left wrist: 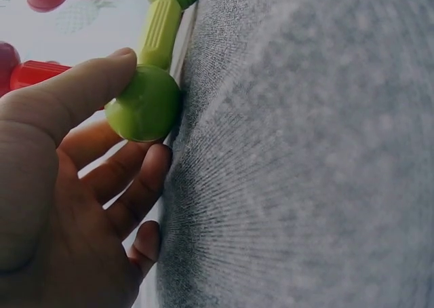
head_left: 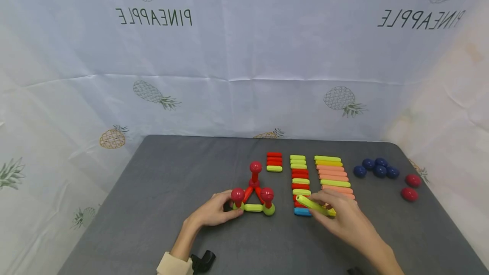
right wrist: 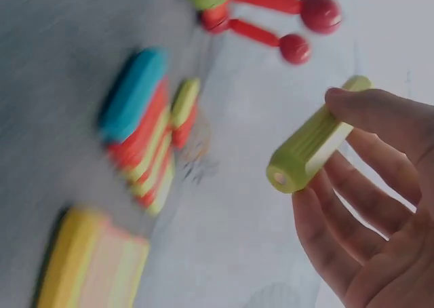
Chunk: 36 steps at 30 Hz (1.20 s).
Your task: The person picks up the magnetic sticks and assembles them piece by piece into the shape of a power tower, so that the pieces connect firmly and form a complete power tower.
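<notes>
My left hand (head_left: 214, 211) pinches the green ball (left wrist: 146, 104) at the near left corner of a small ball-and-rod frame. A short yellow-green rod (head_left: 254, 208) joins that ball to another green ball (head_left: 269, 209), and red rods slant back to a red ball at the far corner. From each corner an upright red rod rises with a red ball (head_left: 255, 166) on top. Between thumb and fingertips, my right hand (head_left: 345, 220) holds a long yellow-green rod (right wrist: 315, 142), raised over the near ends of the rod rows.
Short red and yellow-green rods (head_left: 300, 173) lie in a column, with a blue rod (head_left: 302, 211) nearest me. Right of it, long orange and yellow rods (head_left: 333, 173) form another column. Several dark blue balls (head_left: 380, 171) and two red balls (head_left: 409, 194) sit at the right.
</notes>
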Motion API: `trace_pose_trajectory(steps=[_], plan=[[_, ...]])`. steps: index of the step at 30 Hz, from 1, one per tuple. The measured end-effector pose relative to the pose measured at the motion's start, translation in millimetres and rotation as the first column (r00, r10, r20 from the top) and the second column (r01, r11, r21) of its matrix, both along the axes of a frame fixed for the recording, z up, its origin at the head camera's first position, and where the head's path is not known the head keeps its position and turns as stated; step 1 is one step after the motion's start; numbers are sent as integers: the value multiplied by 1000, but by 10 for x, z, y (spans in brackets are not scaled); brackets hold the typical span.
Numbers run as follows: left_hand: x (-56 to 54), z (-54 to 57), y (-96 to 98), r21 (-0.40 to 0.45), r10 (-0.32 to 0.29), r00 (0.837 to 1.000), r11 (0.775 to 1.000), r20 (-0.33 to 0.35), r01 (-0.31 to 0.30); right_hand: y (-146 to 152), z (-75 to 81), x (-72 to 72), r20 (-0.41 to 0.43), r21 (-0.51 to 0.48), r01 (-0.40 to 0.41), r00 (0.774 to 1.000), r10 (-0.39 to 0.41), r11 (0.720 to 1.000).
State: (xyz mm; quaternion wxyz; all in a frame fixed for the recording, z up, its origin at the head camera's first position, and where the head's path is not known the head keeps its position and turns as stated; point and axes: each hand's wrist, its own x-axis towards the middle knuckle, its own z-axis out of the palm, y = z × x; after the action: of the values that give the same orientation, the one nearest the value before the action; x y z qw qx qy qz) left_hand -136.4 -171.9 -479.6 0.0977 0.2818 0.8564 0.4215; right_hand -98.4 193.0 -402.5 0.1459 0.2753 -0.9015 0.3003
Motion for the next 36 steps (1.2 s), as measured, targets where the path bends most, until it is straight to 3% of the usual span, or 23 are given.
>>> trace_pose_trajectory(steps=[6,11,17,22,31,36], plan=[[0,62,-20,-8,35,999,999,-31,-35,-409,149,-64,-35,-73,-41,999,39,997],[47,226,-46,13,93,994,996,-64,-92,-717,189,-50,-15,-114,-67,998,66,991],[87,417,-43,81,111,978,992,-177,-98,-1045,114,15,-13,-134,-125,992,124,983],[102,473,-26,94,104,969,992,-224,-85,-1248,-9,11,-11,-124,-152,988,152,981],[114,446,-17,93,109,976,991,-189,-93,-1329,-201,17,-91,21,-65,994,67,998],[112,435,-10,99,117,974,990,-195,-99,-1336,-218,42,-63,39,40,997,-38,998]])
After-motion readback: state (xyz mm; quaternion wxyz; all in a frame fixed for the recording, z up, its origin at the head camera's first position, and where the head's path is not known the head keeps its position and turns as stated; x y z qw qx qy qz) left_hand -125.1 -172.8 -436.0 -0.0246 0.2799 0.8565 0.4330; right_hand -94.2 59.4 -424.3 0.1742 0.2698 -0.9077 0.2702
